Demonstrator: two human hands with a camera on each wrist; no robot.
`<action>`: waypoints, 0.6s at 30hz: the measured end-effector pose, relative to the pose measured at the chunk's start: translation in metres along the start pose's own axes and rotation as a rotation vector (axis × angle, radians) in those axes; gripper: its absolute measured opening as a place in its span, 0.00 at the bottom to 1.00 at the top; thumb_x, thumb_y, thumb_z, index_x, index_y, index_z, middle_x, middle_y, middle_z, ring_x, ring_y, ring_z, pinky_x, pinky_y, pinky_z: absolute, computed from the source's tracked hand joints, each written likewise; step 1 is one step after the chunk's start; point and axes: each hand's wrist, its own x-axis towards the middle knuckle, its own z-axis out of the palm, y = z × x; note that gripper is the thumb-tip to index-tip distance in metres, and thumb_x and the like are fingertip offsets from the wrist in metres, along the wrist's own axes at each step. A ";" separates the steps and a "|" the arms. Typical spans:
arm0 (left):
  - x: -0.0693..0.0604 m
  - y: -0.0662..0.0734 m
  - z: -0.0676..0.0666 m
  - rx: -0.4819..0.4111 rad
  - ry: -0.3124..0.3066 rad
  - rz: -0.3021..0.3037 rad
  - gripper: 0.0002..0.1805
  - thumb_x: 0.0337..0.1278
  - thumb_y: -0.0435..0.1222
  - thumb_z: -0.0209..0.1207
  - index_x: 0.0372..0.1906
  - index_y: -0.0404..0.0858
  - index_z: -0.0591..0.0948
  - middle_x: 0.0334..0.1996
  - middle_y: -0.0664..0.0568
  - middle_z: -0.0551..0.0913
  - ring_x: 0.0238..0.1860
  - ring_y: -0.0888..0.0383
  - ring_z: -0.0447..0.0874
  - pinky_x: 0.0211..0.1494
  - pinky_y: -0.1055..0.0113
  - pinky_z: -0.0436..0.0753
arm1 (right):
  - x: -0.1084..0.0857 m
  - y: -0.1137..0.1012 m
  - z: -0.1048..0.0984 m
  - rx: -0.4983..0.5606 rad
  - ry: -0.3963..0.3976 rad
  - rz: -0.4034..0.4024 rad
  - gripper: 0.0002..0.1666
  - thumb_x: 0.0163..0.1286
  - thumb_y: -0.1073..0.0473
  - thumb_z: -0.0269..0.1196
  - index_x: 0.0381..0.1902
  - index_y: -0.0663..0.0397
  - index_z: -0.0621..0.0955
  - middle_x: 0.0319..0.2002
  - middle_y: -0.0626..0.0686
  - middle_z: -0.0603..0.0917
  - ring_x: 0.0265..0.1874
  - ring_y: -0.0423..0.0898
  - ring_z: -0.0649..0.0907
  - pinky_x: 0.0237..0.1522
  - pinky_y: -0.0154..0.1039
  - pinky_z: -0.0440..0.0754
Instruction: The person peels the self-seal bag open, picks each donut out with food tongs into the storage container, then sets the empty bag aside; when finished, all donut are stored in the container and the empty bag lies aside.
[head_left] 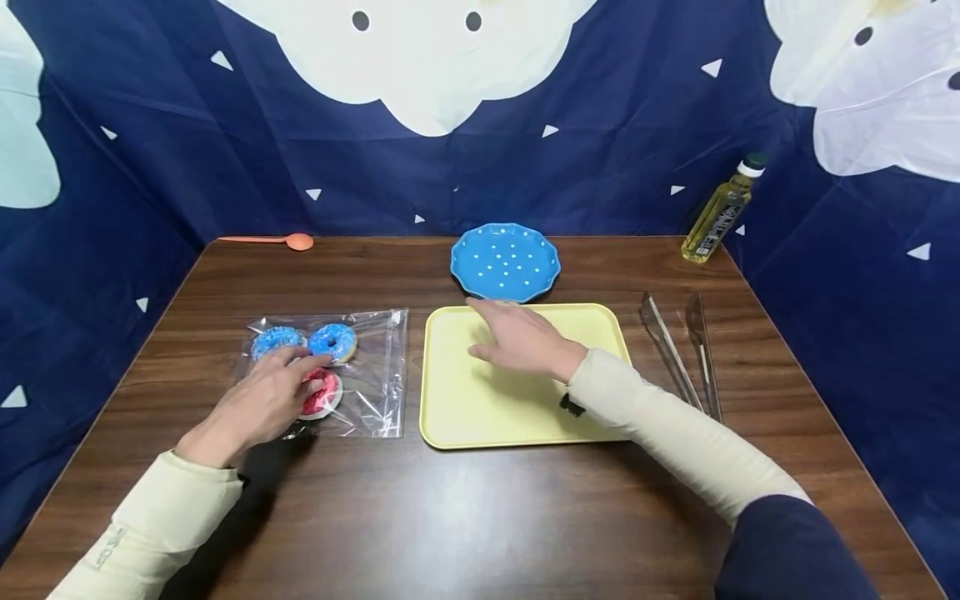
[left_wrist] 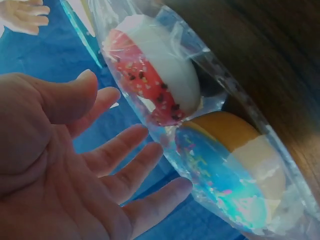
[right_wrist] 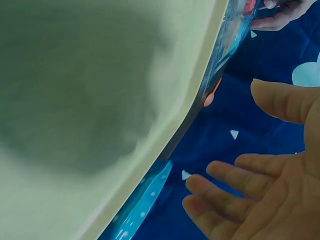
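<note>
A clear bag (head_left: 378,375) lies on the left of the table with two blue donuts (head_left: 332,342) and a red one (head_left: 322,393) in it. Over the bag's left part is my left hand (head_left: 262,400), its fingers spread and relaxed; in the left wrist view the hand (left_wrist: 75,160) is beside the bag, near the red donut (left_wrist: 145,75) and a blue donut (left_wrist: 225,175), gripping nothing. My right hand (head_left: 525,342) hovers above the yellow tray (head_left: 465,417), fingers extended toward the blue dotted plate (head_left: 506,262). In the right wrist view the hand (right_wrist: 265,190) holds nothing.
Metal tongs (head_left: 678,358) lie to the right of the tray. An oil bottle (head_left: 717,221) stands at the back right corner, and an orange spoon (head_left: 298,242) rests at the back left edge. Blue cloth (head_left: 375,183) walls the table's back and sides.
</note>
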 end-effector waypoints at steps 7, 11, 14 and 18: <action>0.002 -0.003 0.003 0.022 -0.001 -0.002 0.24 0.64 0.32 0.63 0.64 0.32 0.76 0.59 0.24 0.71 0.59 0.25 0.69 0.61 0.31 0.67 | 0.042 -0.017 0.007 -0.011 -0.044 -0.068 0.39 0.73 0.47 0.63 0.75 0.57 0.66 0.72 0.56 0.69 0.71 0.52 0.67 0.70 0.46 0.65; 0.005 -0.005 0.002 0.039 -0.024 -0.004 0.25 0.64 0.31 0.62 0.66 0.32 0.75 0.61 0.23 0.69 0.60 0.24 0.68 0.60 0.30 0.67 | 0.067 -0.025 0.009 -0.041 -0.084 -0.079 0.35 0.75 0.48 0.62 0.74 0.54 0.68 0.71 0.53 0.71 0.71 0.50 0.69 0.68 0.45 0.67; 0.009 -0.006 0.001 0.044 -0.052 -0.008 0.26 0.64 0.31 0.62 0.67 0.33 0.75 0.63 0.23 0.68 0.61 0.23 0.66 0.60 0.29 0.66 | 0.082 -0.029 0.011 -0.060 -0.111 -0.090 0.33 0.75 0.48 0.61 0.73 0.52 0.70 0.71 0.51 0.72 0.69 0.49 0.70 0.66 0.44 0.70; 0.013 -0.006 0.002 0.038 -0.110 -0.063 0.27 0.67 0.35 0.61 0.69 0.38 0.73 0.65 0.23 0.65 0.63 0.22 0.61 0.59 0.24 0.61 | 0.095 -0.033 0.015 -0.088 -0.134 -0.112 0.31 0.76 0.49 0.61 0.72 0.48 0.72 0.69 0.49 0.73 0.68 0.48 0.72 0.64 0.44 0.72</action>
